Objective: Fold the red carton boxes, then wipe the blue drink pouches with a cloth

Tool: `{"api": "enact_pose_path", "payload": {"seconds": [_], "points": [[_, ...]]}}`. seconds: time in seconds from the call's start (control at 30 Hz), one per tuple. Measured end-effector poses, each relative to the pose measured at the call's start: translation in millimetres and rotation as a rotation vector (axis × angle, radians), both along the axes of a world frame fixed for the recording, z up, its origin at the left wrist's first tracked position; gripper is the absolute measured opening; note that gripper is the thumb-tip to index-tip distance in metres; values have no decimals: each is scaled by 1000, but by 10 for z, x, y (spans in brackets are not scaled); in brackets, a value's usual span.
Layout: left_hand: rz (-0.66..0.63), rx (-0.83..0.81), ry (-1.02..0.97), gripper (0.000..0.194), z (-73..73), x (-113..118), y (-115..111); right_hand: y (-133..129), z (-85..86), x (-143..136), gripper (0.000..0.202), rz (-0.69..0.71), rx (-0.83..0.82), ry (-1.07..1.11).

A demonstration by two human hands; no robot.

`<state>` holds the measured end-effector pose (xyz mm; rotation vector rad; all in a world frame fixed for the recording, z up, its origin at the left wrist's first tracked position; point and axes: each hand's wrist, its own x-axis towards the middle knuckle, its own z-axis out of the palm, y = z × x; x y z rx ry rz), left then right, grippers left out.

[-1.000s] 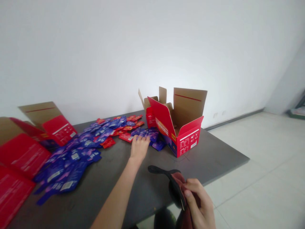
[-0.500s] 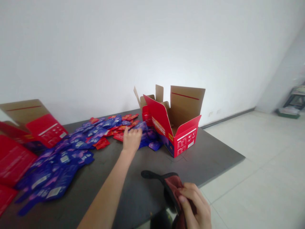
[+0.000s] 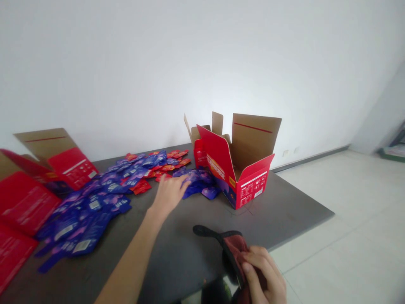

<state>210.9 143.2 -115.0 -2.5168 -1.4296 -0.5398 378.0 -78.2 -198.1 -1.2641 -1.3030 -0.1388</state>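
My left hand [image 3: 169, 195] reaches over the grey table [image 3: 180, 240], close to the near edge of a pile of purple packets [image 3: 198, 182]. Its fingers are partly spread and I see nothing held in them. At the bottom right, my right hand [image 3: 264, 272] pinches a dark red cloth item with black trim and a black strap [image 3: 234, 245]. Blue-purple packets [image 3: 110, 188] and red packets [image 3: 141, 186] lie heaped from the left to the middle of the table. An open red box [image 3: 251, 185] stands right of the purple pile.
Another open box [image 3: 200, 154] stands behind the red one. More open red boxes [image 3: 25, 202] are at the left edge. A white wall [image 3: 158, 76] rises behind the table, and pale floor tiles [image 3: 357, 249] show at the right.
My left hand has shifted slightly left and down, and its closed fingers have loosened. The view has turned a little left. My right hand still grips the cloth item.
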Motion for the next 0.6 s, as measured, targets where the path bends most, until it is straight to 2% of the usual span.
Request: {"api": "enact_pose_path", "payload": {"seconds": [0.13, 0.2, 0.27, 0.33, 0.43, 0.6], "points": [[155, 13, -78, 37, 124, -710, -91, 85, 22, -109, 12, 170, -51, -237], [256, -15, -90, 37, 95, -1030, -87, 200, 71, -225, 14, 269, -147, -433], [296, -59, -74, 36, 15, -1208, -41, 327, 124, -349, 11, 325, -270, -608], [275, -101, -45, 34, -90, -1212, 55, 430, 158, -442, 12, 349, -364, -702], [237, -141, -8, 34, -239, -969, 288, 512, 139, -482, 14, 362, -407, -740], [205, -215, 58, 45, -385, -505, 729, 556, -20, -430, 14, 255, -233, -789]]}}
